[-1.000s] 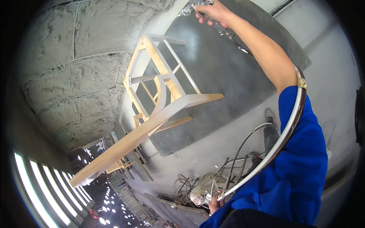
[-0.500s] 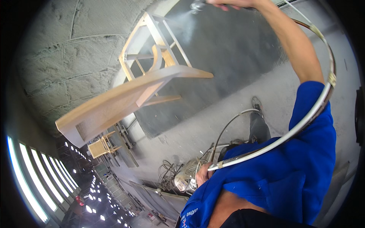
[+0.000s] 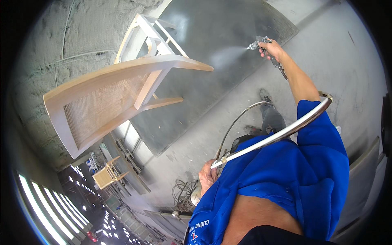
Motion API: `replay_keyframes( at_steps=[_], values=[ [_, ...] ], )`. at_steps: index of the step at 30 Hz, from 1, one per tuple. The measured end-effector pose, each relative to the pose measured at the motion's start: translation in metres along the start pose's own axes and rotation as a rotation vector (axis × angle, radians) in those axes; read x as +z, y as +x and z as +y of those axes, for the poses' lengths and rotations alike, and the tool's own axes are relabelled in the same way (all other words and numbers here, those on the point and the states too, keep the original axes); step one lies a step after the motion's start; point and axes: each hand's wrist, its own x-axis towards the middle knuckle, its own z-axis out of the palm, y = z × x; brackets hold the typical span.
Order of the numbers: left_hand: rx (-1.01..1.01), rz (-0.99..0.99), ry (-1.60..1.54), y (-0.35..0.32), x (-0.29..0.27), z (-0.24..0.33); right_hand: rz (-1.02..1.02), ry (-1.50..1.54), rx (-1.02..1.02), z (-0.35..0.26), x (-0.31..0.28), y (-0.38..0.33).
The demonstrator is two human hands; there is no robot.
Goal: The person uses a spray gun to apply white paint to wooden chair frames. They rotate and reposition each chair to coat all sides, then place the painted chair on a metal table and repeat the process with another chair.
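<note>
My right hand (image 3: 272, 50), at the end of an outstretched arm, is wrapped round a metal spray gun (image 3: 255, 44). Pale mist fans out leftward from its nozzle toward a light wooden chair (image 3: 141, 94). The chair has a woven cane panel (image 3: 106, 108) in its backrest, and its frame rises at the left with the legs pointing rightward and away. Low in the middle, beside my waist, my left hand (image 3: 207, 176) is closed on a hose (image 3: 269, 136), white with a brown line alongside, which loops past my right arm. Part of that grip is hidden.
A dark grey sheet (image 3: 192, 106) lies on the floor by the chair. Coiled hoses (image 3: 184, 192) lie near my left hand. A second, smaller-looking wooden chair (image 3: 107, 174) stands farther off at the lower left. A rough grey wall (image 3: 45, 53) bounds the left side.
My right hand and the spray gun have come down and to the right, away from the chair's legs. The chair sits farther left in view, with more of its cane panel showing.
</note>
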Motion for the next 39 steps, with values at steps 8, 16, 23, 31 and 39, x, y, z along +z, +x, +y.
replay_keyframes(
  at_steps=[8,16,23,31,39],
  values=[
    [0.109,-0.135,-0.104,-0.055,-0.006,-0.074,-0.125,0.325,-0.346,0.022,-0.005,-0.111],
    [0.151,0.031,-0.004,-0.1,-0.035,-0.149,0.143,0.288,-0.457,0.005,0.04,-0.244],
    [0.431,0.161,-0.004,-0.078,-0.051,-0.151,-0.306,0.434,-0.781,-0.125,0.062,-0.331],
    [0.468,0.199,-0.008,-0.07,-0.035,-0.141,-0.854,0.642,-1.017,-0.157,0.091,-0.399],
    [0.518,0.183,-0.167,-0.046,-0.052,-0.182,-0.082,0.452,-1.097,-0.046,0.196,-0.413]
  ],
)
